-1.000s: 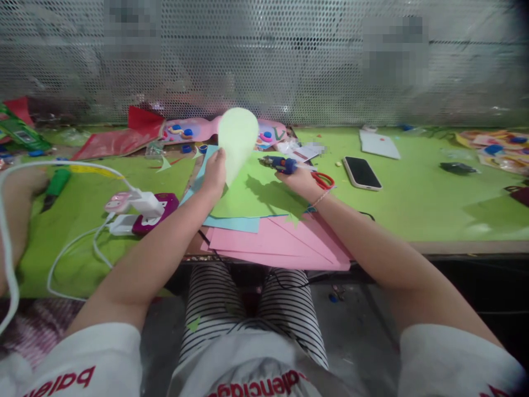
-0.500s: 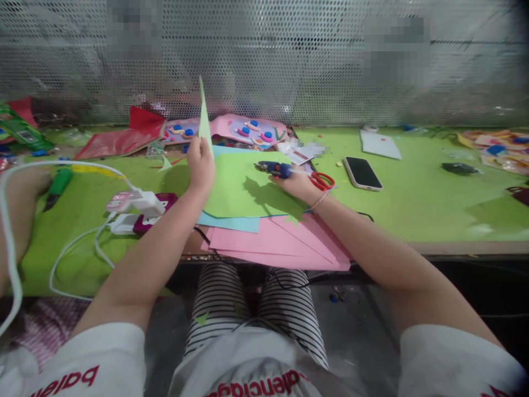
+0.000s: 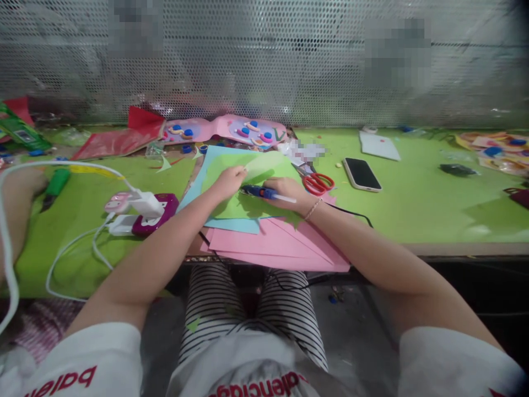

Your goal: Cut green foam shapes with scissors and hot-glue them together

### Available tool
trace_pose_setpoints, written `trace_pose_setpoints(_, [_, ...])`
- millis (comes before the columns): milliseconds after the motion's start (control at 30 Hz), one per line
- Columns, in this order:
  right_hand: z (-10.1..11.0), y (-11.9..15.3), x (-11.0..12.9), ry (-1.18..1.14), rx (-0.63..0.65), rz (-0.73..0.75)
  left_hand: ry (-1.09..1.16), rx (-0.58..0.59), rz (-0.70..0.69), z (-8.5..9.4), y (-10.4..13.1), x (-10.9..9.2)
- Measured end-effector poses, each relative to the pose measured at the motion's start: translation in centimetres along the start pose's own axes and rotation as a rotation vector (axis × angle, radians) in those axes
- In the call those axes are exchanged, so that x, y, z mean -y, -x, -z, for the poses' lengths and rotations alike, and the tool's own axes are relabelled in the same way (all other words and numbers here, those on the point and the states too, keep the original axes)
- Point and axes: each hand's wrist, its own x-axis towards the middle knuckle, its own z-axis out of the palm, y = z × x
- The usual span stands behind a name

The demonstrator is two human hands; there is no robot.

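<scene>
My left hand (image 3: 229,182) pinches the edge of a pale green paper piece (image 3: 264,165), which leans over the green sheet. Gripped in my right hand (image 3: 285,193) is a blue glue gun (image 3: 260,191) with a clear stick at its rear; its nozzle points left, close to my left fingers. Below both hands lies the bright green sheet (image 3: 231,208) on a light blue sheet (image 3: 239,225). Pink sheets (image 3: 273,242) lie nearer the table's front edge. Red-handled scissors (image 3: 318,183) rest just beyond my right wrist.
A phone (image 3: 362,174) and a white card (image 3: 379,145) lie to the right. Chargers sit in a purple power strip (image 3: 159,216) at left, with white cables. Pink decorated pieces (image 3: 248,131) lie behind. Another person's arm (image 3: 20,204) is at far left.
My left hand has come down and right with the paper piece, which was upright and now tilts over the sheet. My right hand has shifted slightly left and nearer me with the glue gun.
</scene>
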Motion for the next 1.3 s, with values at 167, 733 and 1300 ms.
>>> trace_pose_setpoints(167, [-0.4, -0.1, -0.2, 0.043, -0.025, -0.017, 0.030, 0.014, 0.038, 0.1, 0.0, 0.2])
trace_pose_setpoints(733, [0.2, 0.1, 0.3, 0.015, 0.048, -0.109, 0.112, -0.005, 0.058, 0.2, -0.1, 0.1])
trace_pose_setpoints(1300, [0.2, -0.1, 0.0, 0.016, 0.019, -0.022, 0.111, 0.019, 0.063, 0.2, -0.2, 0.8])
